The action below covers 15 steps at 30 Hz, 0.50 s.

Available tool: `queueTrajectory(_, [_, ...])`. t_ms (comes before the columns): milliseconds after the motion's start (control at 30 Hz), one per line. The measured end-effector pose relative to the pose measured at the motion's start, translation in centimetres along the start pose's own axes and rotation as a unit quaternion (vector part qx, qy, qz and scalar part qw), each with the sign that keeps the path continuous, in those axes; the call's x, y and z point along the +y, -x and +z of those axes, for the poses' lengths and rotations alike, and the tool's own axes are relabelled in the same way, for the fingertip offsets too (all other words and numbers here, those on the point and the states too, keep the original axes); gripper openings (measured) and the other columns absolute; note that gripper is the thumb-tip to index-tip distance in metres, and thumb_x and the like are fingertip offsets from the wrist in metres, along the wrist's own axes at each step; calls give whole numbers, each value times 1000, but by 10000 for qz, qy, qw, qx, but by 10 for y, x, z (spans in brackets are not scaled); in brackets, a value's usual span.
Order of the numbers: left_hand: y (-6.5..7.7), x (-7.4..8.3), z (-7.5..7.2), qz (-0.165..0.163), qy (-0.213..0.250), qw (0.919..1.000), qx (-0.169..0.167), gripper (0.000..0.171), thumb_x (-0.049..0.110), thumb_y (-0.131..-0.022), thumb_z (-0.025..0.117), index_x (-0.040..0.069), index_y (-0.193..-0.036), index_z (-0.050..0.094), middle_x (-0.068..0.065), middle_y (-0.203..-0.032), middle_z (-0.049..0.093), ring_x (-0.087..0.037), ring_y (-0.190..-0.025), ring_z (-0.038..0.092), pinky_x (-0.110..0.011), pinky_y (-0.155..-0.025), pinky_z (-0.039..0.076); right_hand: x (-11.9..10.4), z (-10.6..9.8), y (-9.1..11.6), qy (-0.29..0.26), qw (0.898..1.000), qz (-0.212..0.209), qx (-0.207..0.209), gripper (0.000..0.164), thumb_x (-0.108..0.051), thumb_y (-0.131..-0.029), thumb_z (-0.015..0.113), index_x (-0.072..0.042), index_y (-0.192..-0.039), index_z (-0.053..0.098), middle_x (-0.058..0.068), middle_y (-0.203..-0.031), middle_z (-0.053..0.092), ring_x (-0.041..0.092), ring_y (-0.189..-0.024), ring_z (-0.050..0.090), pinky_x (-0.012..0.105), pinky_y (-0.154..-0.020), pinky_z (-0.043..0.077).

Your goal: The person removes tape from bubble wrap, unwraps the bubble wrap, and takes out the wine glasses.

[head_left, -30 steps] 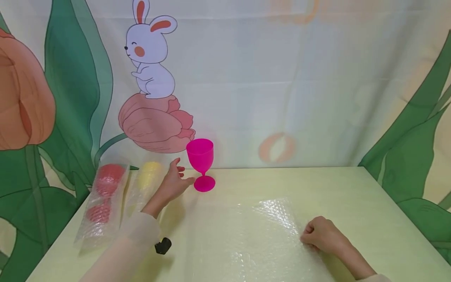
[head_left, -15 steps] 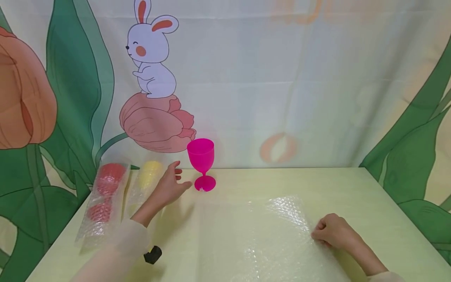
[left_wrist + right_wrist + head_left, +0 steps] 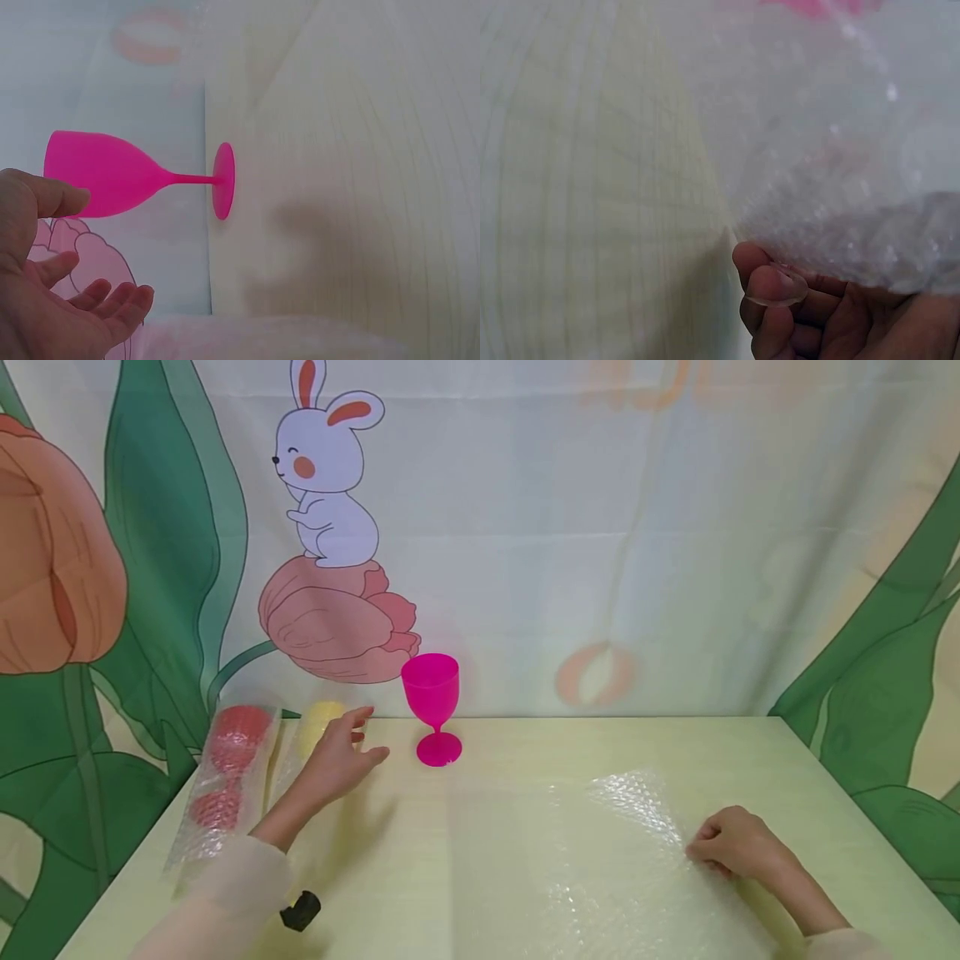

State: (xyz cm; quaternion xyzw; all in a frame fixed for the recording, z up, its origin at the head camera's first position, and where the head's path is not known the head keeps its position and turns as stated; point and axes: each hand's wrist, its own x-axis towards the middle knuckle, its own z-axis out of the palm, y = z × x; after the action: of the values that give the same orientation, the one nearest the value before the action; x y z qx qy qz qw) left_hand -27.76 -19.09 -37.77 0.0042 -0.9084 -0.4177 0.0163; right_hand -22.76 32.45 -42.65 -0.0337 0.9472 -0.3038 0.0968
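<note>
A bright pink plastic goblet stands upright near the table's back edge. Left of it hovers my left hand, fingers spread and holding nothing. The left wrist view shows the same goblet sideways, the left thumb overlapping its bowl in the picture. A clear piece of bubble wrap covers the middle of the table, its near end out of frame. My right hand pinches its right edge. Close up in the right wrist view, thumb and fingers of the right hand hold the bubble wrap.
On the table's left side lies a red goblet in bubble wrap. Beside it is a wrapped yellow item, partly behind my left hand. A printed cloth hangs behind the table. A small black piece shows by my left sleeve.
My left hand has drawn away to the left from the goblet, which stays standing. The right hand has moved right, and the bubble wrap has shifted right with it.
</note>
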Motion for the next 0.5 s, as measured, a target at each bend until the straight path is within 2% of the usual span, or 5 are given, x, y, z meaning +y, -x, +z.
queueTrajectory(267, [4, -8, -14, 16, -140, 9998, 121, 69, 15, -100, 66, 0, -158, 33, -31, -153, 34, -48, -138, 41, -56, -102, 49, 10, -10, 0, 51, 9999, 92, -9, 27, -11, -89, 74, -8, -66, 61, -1, -55, 52, 13, -53, 49, 28, -53, 39])
queueTrajectory(500, [6, -15, -26, -17, -317, 9990, 311, 67, 16, -100, 66, -1, -157, 34, -30, -154, 34, -49, -139, 38, -58, -104, 47, 17, -14, -2, 174, 9998, -41, 131, 27, -12, -89, 74, -8, -65, 61, -2, -55, 52, 13, -54, 50, 27, -52, 40])
